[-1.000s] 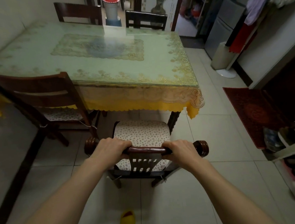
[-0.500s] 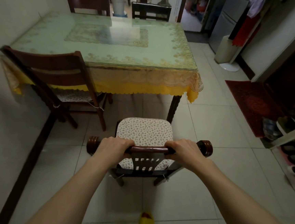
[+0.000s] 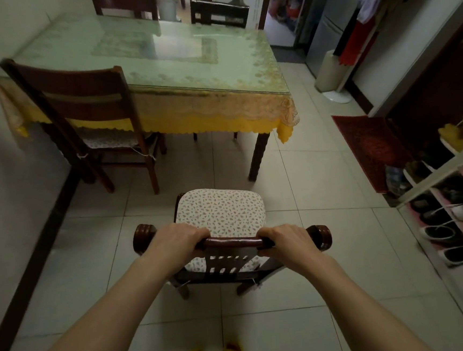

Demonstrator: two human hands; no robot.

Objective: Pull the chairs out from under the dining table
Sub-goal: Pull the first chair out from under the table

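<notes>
Two hands (image 3: pixel 174 243) (image 3: pixel 288 241) grip one chair (image 3: pixel 232 242); four chairs

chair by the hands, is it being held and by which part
Yes. Both hands grip the chair by its top rail: left hand near the left end, right hand near the right.

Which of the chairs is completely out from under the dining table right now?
The cushioned chair gripped by the left hand and right hand. Its whole seat stands on open floor, while the other chairs sit at the table edge.
</notes>
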